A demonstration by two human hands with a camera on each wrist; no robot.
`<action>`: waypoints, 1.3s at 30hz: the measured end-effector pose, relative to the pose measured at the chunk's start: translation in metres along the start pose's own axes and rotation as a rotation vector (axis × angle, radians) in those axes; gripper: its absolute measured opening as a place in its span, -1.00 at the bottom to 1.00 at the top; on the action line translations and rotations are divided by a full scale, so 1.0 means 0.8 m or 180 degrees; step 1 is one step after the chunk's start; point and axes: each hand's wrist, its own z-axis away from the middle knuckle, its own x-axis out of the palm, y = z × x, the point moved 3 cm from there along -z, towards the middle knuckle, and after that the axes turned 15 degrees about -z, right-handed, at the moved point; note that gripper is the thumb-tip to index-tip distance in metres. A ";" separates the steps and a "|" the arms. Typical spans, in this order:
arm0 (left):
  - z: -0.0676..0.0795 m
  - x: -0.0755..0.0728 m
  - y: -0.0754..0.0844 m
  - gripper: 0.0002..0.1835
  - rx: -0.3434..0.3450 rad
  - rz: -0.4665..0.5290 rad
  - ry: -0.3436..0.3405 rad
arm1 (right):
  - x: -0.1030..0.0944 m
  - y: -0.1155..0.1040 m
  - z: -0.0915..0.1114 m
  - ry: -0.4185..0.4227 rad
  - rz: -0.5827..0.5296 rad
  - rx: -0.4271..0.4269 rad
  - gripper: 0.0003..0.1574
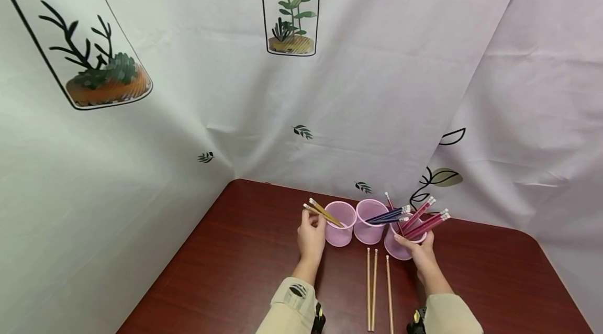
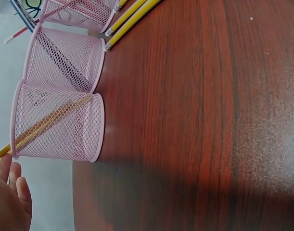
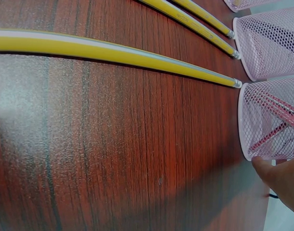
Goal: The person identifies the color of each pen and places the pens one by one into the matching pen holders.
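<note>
Three pink mesh pencil cups stand in a row near the table's back edge. At the left cup (image 1: 339,237), my left hand (image 1: 311,237) pinches a yellow pencil (image 2: 2,153) at the rim, its lower end inside the mesh. Other yellow pencils (image 1: 325,211) lean in that cup. Dark blue pencils (image 1: 388,215) lean in the middle cup (image 1: 368,234). My right hand (image 1: 423,255) grips the right cup (image 1: 397,250), with the thumb on its near side. Red and pink pencils (image 1: 426,224) fan out of this cup toward the right.
Three yellow pencils (image 1: 389,292) lie lengthwise on the dark red wooden table (image 1: 212,271), eraser ends toward the cups. A white printed cloth (image 1: 358,103) hangs behind and to the left of the table.
</note>
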 end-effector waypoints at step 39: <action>0.021 0.019 -0.013 -0.87 -0.0122 -0.0918 -0.1129 | -0.006 0.011 -0.005 -0.0054 0.0043 -0.0027 0.25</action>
